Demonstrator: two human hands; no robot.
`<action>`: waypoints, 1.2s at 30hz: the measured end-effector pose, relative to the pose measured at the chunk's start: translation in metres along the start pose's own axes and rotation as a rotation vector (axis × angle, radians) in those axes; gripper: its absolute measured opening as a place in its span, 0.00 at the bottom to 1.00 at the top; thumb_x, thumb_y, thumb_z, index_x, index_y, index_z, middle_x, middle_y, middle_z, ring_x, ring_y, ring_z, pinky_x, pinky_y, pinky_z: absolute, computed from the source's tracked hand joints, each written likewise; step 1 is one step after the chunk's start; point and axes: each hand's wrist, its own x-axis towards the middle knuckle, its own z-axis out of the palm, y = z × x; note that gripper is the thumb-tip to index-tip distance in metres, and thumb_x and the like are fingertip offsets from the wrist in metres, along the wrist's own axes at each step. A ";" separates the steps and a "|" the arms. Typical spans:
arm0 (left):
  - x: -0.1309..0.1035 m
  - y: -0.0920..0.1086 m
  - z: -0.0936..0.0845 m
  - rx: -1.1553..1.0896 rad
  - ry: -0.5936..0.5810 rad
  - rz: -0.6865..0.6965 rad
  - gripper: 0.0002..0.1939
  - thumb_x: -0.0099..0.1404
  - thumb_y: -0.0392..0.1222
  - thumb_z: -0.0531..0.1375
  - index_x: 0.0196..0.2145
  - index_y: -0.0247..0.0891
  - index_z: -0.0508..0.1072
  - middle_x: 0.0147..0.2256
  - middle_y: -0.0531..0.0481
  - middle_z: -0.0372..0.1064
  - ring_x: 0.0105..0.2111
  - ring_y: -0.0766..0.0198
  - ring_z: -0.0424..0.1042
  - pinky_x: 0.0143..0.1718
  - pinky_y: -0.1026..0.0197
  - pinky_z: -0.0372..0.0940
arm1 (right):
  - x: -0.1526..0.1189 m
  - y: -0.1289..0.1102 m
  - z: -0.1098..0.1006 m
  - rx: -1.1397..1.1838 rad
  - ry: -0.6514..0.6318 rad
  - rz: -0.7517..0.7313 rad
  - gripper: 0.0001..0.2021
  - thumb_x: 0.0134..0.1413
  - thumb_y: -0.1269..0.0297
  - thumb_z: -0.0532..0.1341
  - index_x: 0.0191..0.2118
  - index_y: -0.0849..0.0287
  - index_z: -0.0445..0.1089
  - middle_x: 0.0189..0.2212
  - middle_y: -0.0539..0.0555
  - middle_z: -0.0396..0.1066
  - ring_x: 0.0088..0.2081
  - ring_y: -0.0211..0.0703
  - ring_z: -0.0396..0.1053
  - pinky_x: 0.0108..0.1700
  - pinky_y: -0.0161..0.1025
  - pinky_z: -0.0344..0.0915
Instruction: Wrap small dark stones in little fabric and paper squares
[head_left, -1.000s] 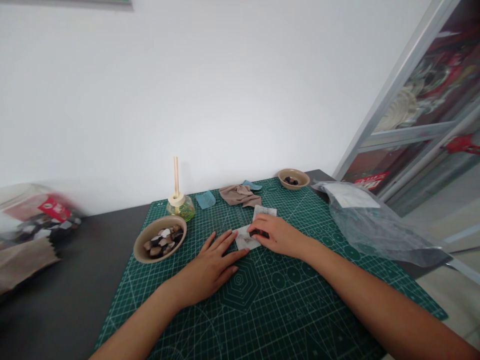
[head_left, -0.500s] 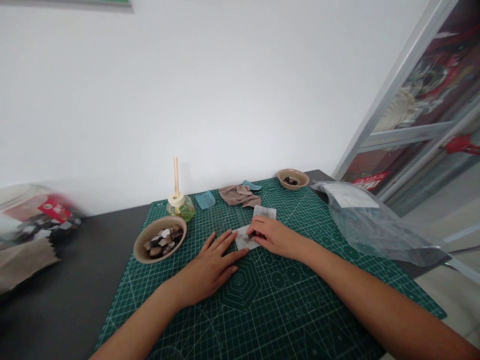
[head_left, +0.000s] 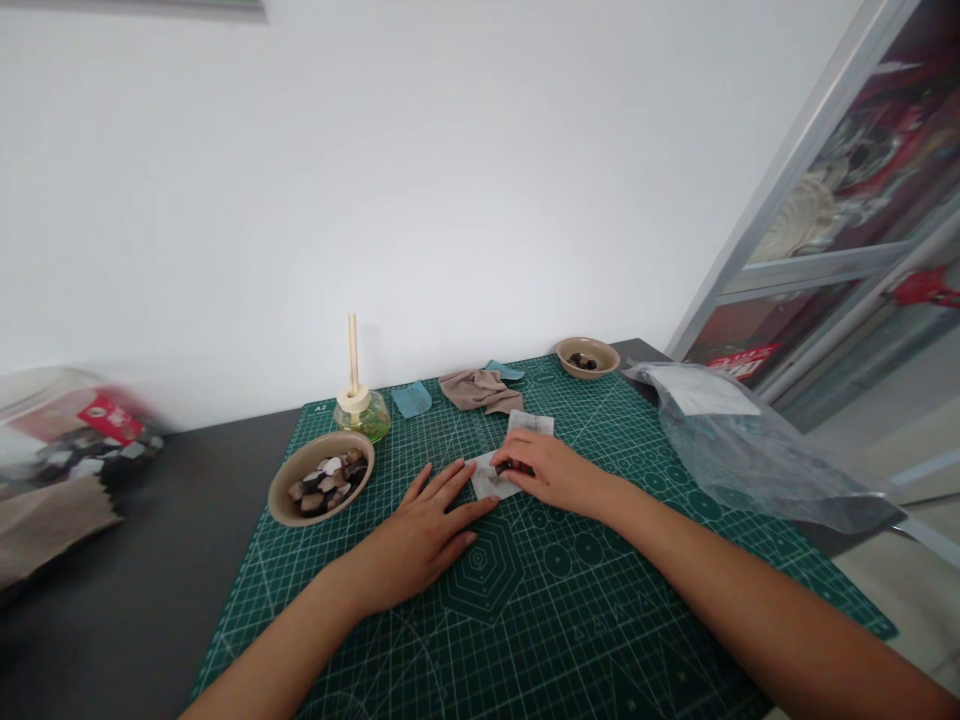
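My left hand (head_left: 426, 532) lies flat on the green cutting mat (head_left: 352, 640). Its fingers are spread, and the fingertips press the left edge of a pale, smudged piece of sandpaper (head_left: 485, 487). My right hand (head_left: 559, 473) pinches a small dark stone (head_left: 503, 467) against that sheet. Its fingers hide part of the stone. Just behind the right hand lies a second grey, smudged sheet (head_left: 541, 422). To the left, a tan bowl (head_left: 279, 490) holds several brown, black and white stones (head_left: 326, 485).
A glass reed diffuser (head_left: 361, 412), a blue sheet (head_left: 412, 399) and a crumpled brown cloth (head_left: 480, 390) stand or lie along the back. A smaller bowl (head_left: 611, 357) holds a few dark stones. Plastic bags lie right (head_left: 739, 450) and left (head_left: 45, 415).
My right fingers have shifted slightly on the sheet, and more of the dark stone shows between them. My left hand stays in place.
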 end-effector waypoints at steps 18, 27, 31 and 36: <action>0.000 0.001 -0.002 0.007 -0.023 -0.015 0.23 0.72 0.40 0.49 0.62 0.52 0.54 0.66 0.49 0.37 0.65 0.52 0.38 0.62 0.40 0.39 | 0.000 -0.001 -0.002 -0.075 -0.036 -0.061 0.07 0.54 0.76 0.58 0.38 0.62 0.69 0.36 0.55 0.66 0.36 0.41 0.64 0.40 0.38 0.62; 0.001 -0.001 0.001 0.010 -0.018 -0.007 0.24 0.71 0.40 0.49 0.63 0.52 0.53 0.66 0.49 0.36 0.65 0.52 0.37 0.61 0.40 0.39 | 0.000 -0.002 0.004 -0.033 -0.034 -0.029 0.07 0.55 0.75 0.58 0.41 0.62 0.66 0.37 0.55 0.67 0.38 0.42 0.65 0.42 0.39 0.62; 0.000 -0.001 0.000 0.017 -0.018 -0.007 0.23 0.72 0.41 0.49 0.63 0.52 0.53 0.66 0.48 0.37 0.65 0.52 0.37 0.61 0.40 0.39 | -0.001 -0.001 0.000 -0.061 -0.048 -0.027 0.05 0.54 0.76 0.58 0.37 0.62 0.66 0.36 0.55 0.66 0.37 0.42 0.64 0.40 0.38 0.62; 0.000 0.000 0.000 0.023 -0.007 -0.004 0.23 0.72 0.40 0.49 0.62 0.53 0.53 0.66 0.50 0.37 0.65 0.52 0.38 0.61 0.40 0.40 | -0.001 0.000 0.000 -0.032 -0.009 -0.016 0.06 0.54 0.76 0.58 0.38 0.61 0.67 0.36 0.54 0.66 0.37 0.41 0.65 0.40 0.38 0.62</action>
